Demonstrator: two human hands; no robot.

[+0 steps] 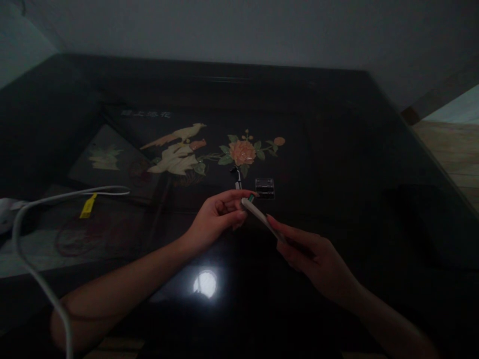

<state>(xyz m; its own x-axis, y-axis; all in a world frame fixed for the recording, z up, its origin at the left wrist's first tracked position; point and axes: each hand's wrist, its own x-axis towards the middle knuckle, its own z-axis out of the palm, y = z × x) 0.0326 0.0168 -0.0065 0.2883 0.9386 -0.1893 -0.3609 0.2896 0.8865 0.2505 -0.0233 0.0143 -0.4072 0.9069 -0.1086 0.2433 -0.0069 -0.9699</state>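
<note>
White cable up front, pale slim object between two hands

Nearest the camera, the white cable (40, 281) loops down the left side and passes in front of the left forearm; a yellow tag (87, 206) hangs by its upper loop. Beyond it, the pale slim object (260, 215) is held above the dark, glossy bench (337, 149), slanting from the right hand (309, 252) up to the fingertips of the left hand (220, 212). A small green piece (251, 198) shows at its upper end.

The right hand is closed around the lower end, thumb and fingers pressed to it. The left hand is nearly closed, its fingers curled and only a narrow space between forefinger and thumb; the forefinger reaches to the green piece, but whether it grips anything is too dim to tell.

Just past the left fingertips, a small clear case (265, 189) and a little black-and-white item (238, 179) lie on the bench, near an inlaid pink flower (242, 152).
</note>
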